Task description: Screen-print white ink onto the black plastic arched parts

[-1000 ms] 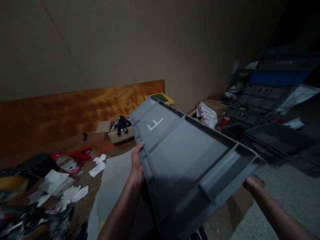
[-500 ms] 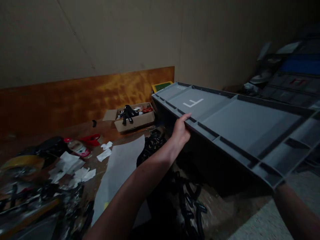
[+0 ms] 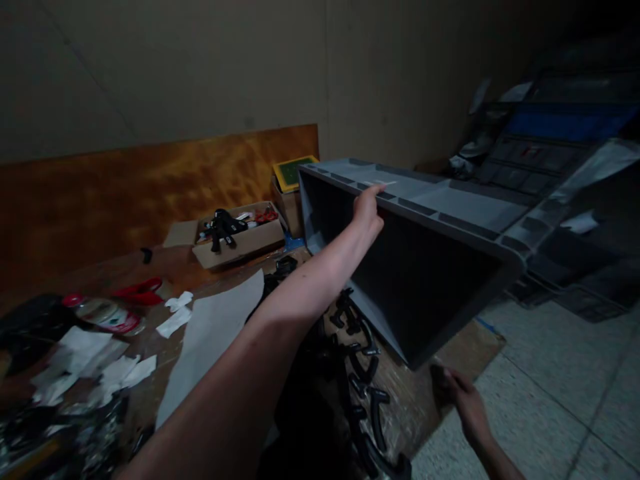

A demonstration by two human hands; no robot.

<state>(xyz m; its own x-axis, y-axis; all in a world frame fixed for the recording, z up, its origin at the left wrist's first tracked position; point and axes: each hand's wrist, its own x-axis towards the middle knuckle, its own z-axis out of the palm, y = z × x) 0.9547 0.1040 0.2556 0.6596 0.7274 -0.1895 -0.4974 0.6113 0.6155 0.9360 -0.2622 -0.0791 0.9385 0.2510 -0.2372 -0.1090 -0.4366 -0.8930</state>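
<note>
A large grey plastic crate point(image 3: 475, 212) lies tipped on its side on the table, its dark open mouth turned towards me. My left hand point(image 3: 369, 215) is closed over the crate's upper rim, the arm reaching across the table. Below the crate's near lower corner is my right hand point(image 3: 467, 403), apart from the crate, by the table edge. Its thumb and fingers look spread, though the fingertips are in shadow. Several black curved plastic parts point(image 3: 377, 417) are strewn on the table in front of the crate, partly behind my left forearm.
A cardboard box point(image 3: 245, 248) with black parts stands at the back, beside a yellow-framed green panel point(image 3: 295, 173). On the left lie a bottle point(image 3: 107, 315), white paper scraps point(image 3: 85, 350) and a white sheet point(image 3: 213, 340). Stacked crates point(image 3: 530, 157) stand at the right above the speckled floor point(image 3: 550, 393).
The crate has tilted so that its mouth now faces me instead of its lettered side. My right hand has come off its near corner; my left still grips the rim.
</note>
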